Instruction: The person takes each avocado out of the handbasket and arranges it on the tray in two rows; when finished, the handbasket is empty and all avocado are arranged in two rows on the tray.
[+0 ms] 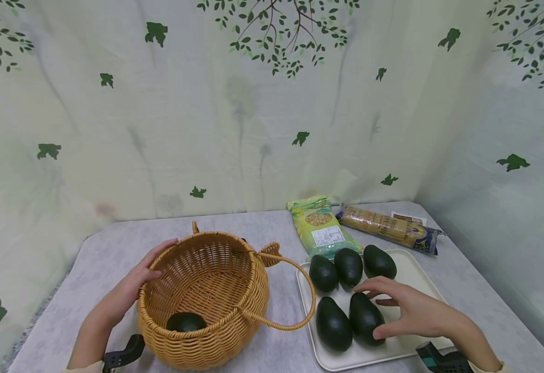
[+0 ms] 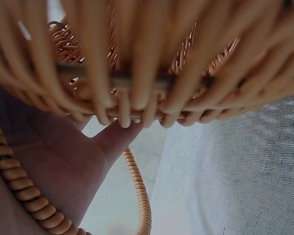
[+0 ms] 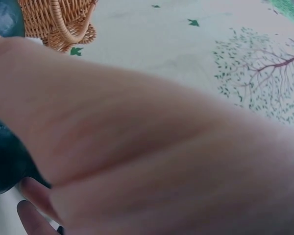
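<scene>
A round wicker basket (image 1: 197,348) stands tilted toward me on the left, its looped handle (image 1: 310,311) hanging over the tray's edge. One dark green avocado (image 1: 186,321) lies inside it. My left hand (image 1: 132,285) grips the basket's left rim, thumb on the inner side; the left wrist view shows the weave (image 2: 132,58) close over that hand. On the white tray (image 1: 411,269), my right hand (image 1: 409,311) spans an avocado (image 1: 363,316), fingers at its top and thumb at its lower end. A second avocado (image 1: 333,324) lies just left of it, and three more (image 1: 348,265) sit behind.
Behind the tray lies a green and yellow bag (image 1: 318,228) with a white label. To its right is a long packet of pasta (image 1: 385,226), with a white printed label (image 1: 409,218) behind it. A leaf-patterned cloth (image 1: 253,129) hangs behind the grey table (image 1: 99,248).
</scene>
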Tool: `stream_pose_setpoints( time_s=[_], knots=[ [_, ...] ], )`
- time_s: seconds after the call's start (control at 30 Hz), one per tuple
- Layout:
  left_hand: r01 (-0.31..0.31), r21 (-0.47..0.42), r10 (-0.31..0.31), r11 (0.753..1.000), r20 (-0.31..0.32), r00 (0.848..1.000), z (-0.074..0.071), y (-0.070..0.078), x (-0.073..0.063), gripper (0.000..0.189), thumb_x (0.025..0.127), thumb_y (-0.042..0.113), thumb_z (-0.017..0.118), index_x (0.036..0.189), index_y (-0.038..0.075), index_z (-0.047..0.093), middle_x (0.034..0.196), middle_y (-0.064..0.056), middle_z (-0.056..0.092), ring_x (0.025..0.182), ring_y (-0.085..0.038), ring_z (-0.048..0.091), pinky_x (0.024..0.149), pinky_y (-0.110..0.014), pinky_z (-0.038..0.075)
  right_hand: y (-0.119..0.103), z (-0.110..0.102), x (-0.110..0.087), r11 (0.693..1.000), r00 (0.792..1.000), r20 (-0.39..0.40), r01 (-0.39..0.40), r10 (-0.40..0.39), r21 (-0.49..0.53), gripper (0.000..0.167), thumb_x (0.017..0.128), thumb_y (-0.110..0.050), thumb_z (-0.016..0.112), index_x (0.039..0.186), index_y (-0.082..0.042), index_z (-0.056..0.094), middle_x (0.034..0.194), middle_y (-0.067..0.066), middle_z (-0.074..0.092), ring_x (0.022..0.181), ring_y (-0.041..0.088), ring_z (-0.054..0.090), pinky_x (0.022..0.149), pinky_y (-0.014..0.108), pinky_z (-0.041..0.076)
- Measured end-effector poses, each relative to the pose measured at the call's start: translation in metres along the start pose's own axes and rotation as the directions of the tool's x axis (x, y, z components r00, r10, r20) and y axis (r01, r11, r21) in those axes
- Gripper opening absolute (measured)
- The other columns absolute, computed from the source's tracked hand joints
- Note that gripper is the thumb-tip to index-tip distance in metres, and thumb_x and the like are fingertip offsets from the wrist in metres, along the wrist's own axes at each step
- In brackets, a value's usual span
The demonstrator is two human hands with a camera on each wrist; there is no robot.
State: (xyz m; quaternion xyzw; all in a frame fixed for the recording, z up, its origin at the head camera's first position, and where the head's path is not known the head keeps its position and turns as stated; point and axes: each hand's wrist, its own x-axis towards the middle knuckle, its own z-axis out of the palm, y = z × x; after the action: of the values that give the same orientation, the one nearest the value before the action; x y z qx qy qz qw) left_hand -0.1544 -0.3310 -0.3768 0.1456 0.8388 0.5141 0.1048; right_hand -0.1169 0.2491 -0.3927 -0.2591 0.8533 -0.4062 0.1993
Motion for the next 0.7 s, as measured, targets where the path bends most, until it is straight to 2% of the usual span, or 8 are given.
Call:
stream_pose_setpoints(
  time_s=[0.2,0.37,0.57,0.7],
  knots=[
    [-0.003,-0.007,0.003,1.000,0.004,1.000,-0.0011,-0.0004,0.0010,0.064,0.105,0.019,0.036,0.166,0.031,0.019,0.169,-0.017,0.015,0.147,-0.053,0.025,0.094,-0.063,0.047,-0.0009,-0.0003,-0.0010,0.999,0.999,-0.009,0.035,-0.035,-0.014,0.066,0.088,-0.032,0.082,0.144,-0.014,0.053,0.144,0.011,0.054,0.125,0.017,0.058,0.096,0.034,0.054],
    [0.001,-0.001,-0.001,1.000,-0.002,1.000,-0.0019,-0.0002,0.0001,0.064,0.105,0.018,0.036,0.165,0.031,0.020,0.170,-0.016,0.015,0.148,-0.052,0.024,0.096,-0.065,0.045,-0.0018,0.0014,-0.0002,0.997,0.997,-0.038,0.070,-0.071,-0.037,0.065,0.088,-0.036,0.081,0.143,-0.015,0.053,0.143,0.013,0.055,0.127,0.013,0.056,0.098,0.031,0.053],
    [-0.006,-0.006,0.006,1.000,0.005,1.000,-0.0028,0.0003,0.0001,0.065,0.104,0.017,0.036,0.166,0.030,0.019,0.170,-0.016,0.014,0.148,-0.052,0.022,0.096,-0.065,0.045,-0.0053,0.0034,0.0044,0.991,0.988,-0.111,0.100,-0.110,-0.094,0.061,0.089,-0.039,0.080,0.140,-0.019,0.056,0.140,0.009,0.060,0.126,0.021,0.059,0.097,0.031,0.054],
    [0.001,-0.004,0.000,1.000,0.005,1.000,-0.0014,-0.0005,0.0006,0.065,0.104,0.016,0.036,0.166,0.030,0.020,0.170,-0.015,0.014,0.149,-0.051,0.020,0.097,-0.065,0.044,-0.0086,0.0030,0.0088,0.978,0.972,-0.154,0.158,-0.178,-0.133,0.058,0.090,-0.035,0.080,0.140,-0.018,0.057,0.138,0.008,0.061,0.123,0.025,0.060,0.096,0.030,0.055]
  ],
)
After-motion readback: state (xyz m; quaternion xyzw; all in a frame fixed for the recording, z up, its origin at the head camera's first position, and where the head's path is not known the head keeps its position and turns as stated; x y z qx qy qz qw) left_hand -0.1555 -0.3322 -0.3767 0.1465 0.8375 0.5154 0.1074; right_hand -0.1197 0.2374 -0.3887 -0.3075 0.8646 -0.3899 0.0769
